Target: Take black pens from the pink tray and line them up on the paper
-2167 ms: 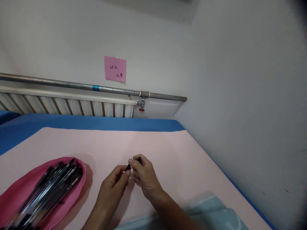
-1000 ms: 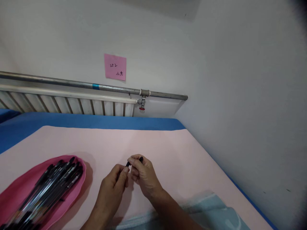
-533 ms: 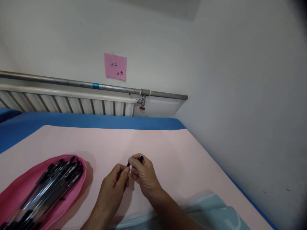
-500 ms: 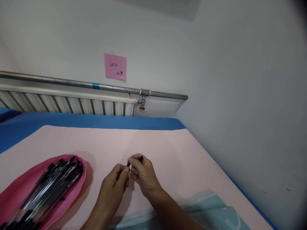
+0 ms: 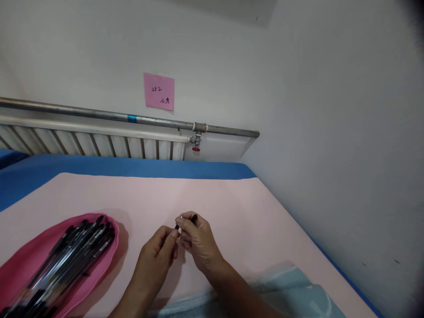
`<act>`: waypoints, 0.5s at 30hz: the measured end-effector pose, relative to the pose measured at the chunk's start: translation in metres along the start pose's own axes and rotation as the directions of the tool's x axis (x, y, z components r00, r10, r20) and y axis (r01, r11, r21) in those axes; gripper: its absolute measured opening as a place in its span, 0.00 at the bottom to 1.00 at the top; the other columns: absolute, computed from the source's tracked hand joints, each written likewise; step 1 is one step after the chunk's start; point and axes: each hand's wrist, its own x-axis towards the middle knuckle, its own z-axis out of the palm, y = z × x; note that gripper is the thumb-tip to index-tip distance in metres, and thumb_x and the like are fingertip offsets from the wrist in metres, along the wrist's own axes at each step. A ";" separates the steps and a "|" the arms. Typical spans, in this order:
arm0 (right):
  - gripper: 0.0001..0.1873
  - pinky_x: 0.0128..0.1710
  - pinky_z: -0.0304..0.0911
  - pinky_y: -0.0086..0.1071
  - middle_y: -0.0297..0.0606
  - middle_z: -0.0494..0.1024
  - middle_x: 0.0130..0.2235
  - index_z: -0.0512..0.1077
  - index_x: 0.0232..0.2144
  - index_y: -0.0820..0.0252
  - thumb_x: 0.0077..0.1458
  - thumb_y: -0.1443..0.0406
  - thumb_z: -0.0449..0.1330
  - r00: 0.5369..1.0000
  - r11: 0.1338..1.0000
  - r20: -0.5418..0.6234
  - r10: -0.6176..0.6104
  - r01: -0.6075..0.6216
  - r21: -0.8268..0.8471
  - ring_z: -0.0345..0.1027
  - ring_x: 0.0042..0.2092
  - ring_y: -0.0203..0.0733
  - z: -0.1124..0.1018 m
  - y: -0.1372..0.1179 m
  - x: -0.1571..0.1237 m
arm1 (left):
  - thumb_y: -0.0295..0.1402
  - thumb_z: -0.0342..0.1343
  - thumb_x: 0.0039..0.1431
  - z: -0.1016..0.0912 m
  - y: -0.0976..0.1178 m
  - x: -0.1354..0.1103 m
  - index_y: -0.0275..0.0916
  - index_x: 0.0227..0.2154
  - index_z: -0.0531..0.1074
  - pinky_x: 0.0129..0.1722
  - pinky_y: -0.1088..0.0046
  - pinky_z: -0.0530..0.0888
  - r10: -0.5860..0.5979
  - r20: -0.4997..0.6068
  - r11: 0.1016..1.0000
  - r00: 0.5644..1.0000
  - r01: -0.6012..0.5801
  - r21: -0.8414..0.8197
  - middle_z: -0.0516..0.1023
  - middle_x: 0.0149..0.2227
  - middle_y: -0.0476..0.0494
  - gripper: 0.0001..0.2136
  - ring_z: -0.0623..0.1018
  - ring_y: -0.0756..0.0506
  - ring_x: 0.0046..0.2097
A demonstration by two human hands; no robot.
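right hand (image 5: 198, 240) fingers closed around a black pen piece (image 5: 194, 217) just above the pink mat (image 5: 248, 212). left hand (image 5: 155, 254) fingertips pinch its other end, apparently to steady it. tray (image 5: 23, 263) of pens (image 5: 73, 256) sits left, within reach.

The left hand (image 5: 155, 255) and the right hand (image 5: 198, 242) are seen bare, with short, plain nails. Both forearms are left uncovered as far as the lower edge. Whether the pale blue-green cloth (image 5: 294, 296) below them is worn cannot be told.
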 end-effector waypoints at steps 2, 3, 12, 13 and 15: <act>0.10 0.15 0.40 0.23 0.25 0.60 0.19 0.66 0.24 0.62 0.40 0.64 0.64 0.999 1.000 0.050 0.017 -0.017 0.012 0.44 0.17 0.24 -0.001 -0.002 -0.001 | 0.46 0.46 0.54 0.000 0.002 0.000 0.39 0.24 0.64 0.18 0.79 0.53 -0.003 0.018 1.000 1.000 0.003 -0.012 0.60 0.17 0.56 0.15 0.57 0.54 0.19; 0.10 0.15 0.40 0.23 0.25 0.60 0.19 0.67 0.26 0.62 0.41 0.64 0.63 0.996 0.999 0.080 0.027 -0.028 0.017 0.43 0.17 0.24 -0.001 -0.002 -0.001 | 0.46 0.46 0.54 -0.001 0.003 -0.001 0.38 0.25 0.64 0.18 0.79 0.54 -0.001 0.021 1.000 1.000 0.002 -0.020 0.61 0.17 0.56 0.15 0.57 0.54 0.19; 0.12 0.16 0.43 0.24 0.22 0.58 0.16 0.63 0.22 0.60 0.38 0.65 0.65 1.000 0.999 -0.024 -0.009 0.008 -0.036 0.45 0.16 0.25 -0.001 0.000 0.000 | 0.48 0.49 0.50 0.000 0.005 -0.002 0.39 0.22 0.66 0.18 0.79 0.54 0.003 -0.031 1.000 1.000 -0.003 0.012 0.62 0.17 0.55 0.16 0.59 0.54 0.18; 0.12 0.16 0.43 0.24 0.23 0.58 0.16 0.64 0.22 0.60 0.38 0.65 0.65 1.000 1.000 -0.021 -0.007 0.006 -0.024 0.45 0.16 0.25 -0.001 -0.001 0.001 | 0.49 0.49 0.50 0.000 0.004 -0.001 0.39 0.23 0.66 0.17 0.79 0.54 0.002 -0.038 1.000 0.999 -0.002 0.006 0.62 0.16 0.55 0.16 0.58 0.54 0.18; 0.11 0.17 0.44 0.23 0.23 0.59 0.17 0.67 0.24 0.61 0.38 0.64 0.65 1.000 1.000 0.008 0.003 -0.003 0.011 0.45 0.17 0.25 0.000 -0.001 0.000 | 0.49 0.49 0.50 -0.001 0.004 0.000 0.39 0.24 0.66 0.17 0.79 0.53 -0.004 -0.032 1.000 0.999 0.004 -0.006 0.61 0.16 0.56 0.16 0.57 0.54 0.17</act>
